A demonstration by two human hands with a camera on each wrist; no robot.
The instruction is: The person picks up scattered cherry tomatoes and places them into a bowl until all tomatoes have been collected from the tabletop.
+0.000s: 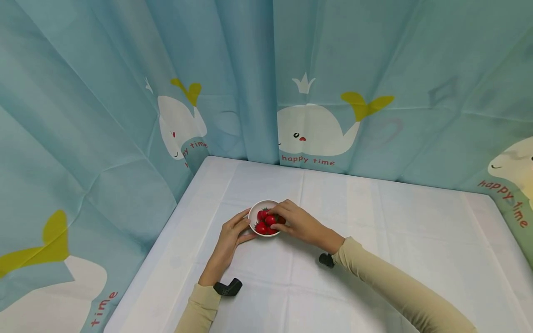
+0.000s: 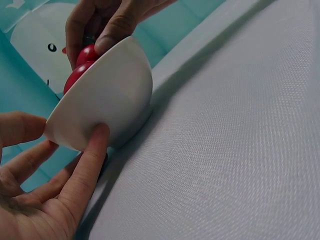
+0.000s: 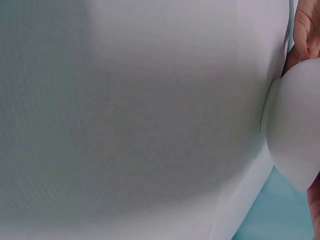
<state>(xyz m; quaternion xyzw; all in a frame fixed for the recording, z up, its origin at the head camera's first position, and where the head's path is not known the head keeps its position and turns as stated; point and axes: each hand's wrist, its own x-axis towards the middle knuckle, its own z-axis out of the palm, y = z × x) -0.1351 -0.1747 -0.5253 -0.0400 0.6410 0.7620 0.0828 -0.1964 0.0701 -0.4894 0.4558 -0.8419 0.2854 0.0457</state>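
Observation:
A small white bowl (image 1: pixel 254 216) stands on the white-covered table, with several glossy red cherry tomatoes (image 1: pixel 261 227) with green tops inside. My left hand (image 1: pixel 226 235) steadies the bowl from its left side. In the left wrist view its thumb and fingers are spread around the bowl's wall (image 2: pixel 117 90) and rim. My right hand (image 1: pixel 303 223) reaches over the bowl's right rim, thumb and fingers curled down around a cherry tomato (image 2: pixel 87 54). Its fingers partly hide the tomatoes on that side. Only the outside of the bowl (image 3: pixel 295 120) shows in the right wrist view.
A white cloth (image 1: pixel 354 286) covers the table. Pale blue curtains (image 1: pixel 250 69) printed with whales hang along its back and left side. Black wrist devices (image 1: pixel 228 287) sit at both wrists, below the beige sleeves (image 1: pixel 391 277).

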